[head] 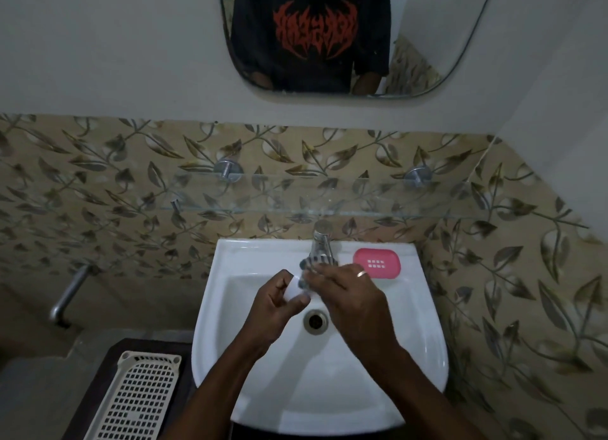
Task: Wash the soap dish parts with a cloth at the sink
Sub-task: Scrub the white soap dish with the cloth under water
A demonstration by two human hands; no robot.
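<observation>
A small white piece [292, 291] is held in the curled fingers of the left hand [279, 304] over the middle of the basin. A dark-and-pale checked cloth [316, 263] is gripped by the right hand [350, 296] and pressed against that piece. Whether the white piece is a dish part or soap cannot be told. A pink soap dish part [377, 263], a rounded rectangle of plastic with two short rows of small slots at its centre, is laid flat on the back right corner of the sink [427, 341] rim, just beside the tap [320, 239]. A thin ring [362, 274] is worn on the right hand.

The sink is of glossy white ceramic, squared at the back and rounded at the front, with a metal-ringed drain [316, 321] seen between the two wrists. The chrome tap is mounted at the middle of the back edge. Above it, a clear glass shelf [329, 197] is carried on round metal brackets against beige wall tiles [98, 183] printed with grey-brown leaves. A round-cornered mirror [427, 28] is fixed on the plain white wall higher up, and a dark shirt with a red print is reflected in it. Left of the sink, a cream plastic basket [138, 403] pierced by a grid of square holes is set on a dark surface, and a metal pipe [70, 291] is seen by the wall.
</observation>
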